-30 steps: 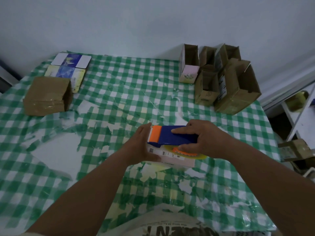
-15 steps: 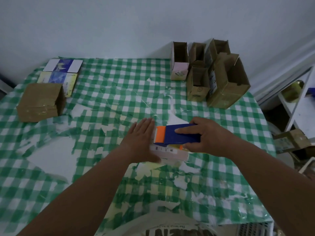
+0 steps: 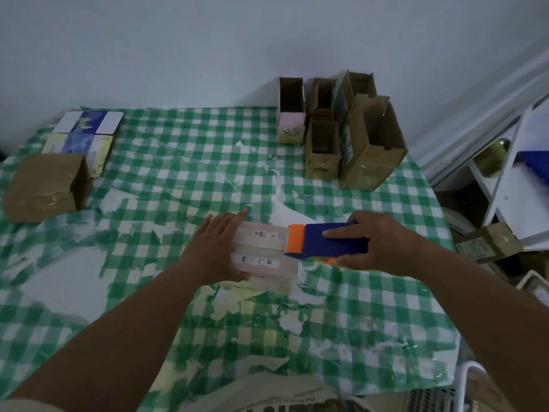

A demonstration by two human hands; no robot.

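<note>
1. While the pink box (image 3: 264, 255) lies flat near the table's (image 3: 178, 173) middle, the left hand (image 3: 217, 248) presses on its left end with straight fingers.
2. The right hand (image 3: 377, 245) grips the blue-and-orange tape dispenser (image 3: 315, 246), whose orange end touches the box's right edge.

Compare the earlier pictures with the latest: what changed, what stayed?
The right hand, gripping the tape dispenser, has drawn it rightward along the pink box to its right end, uncovering the labels. The left hand stays flat on the box; the cartons are unmoved.
</note>
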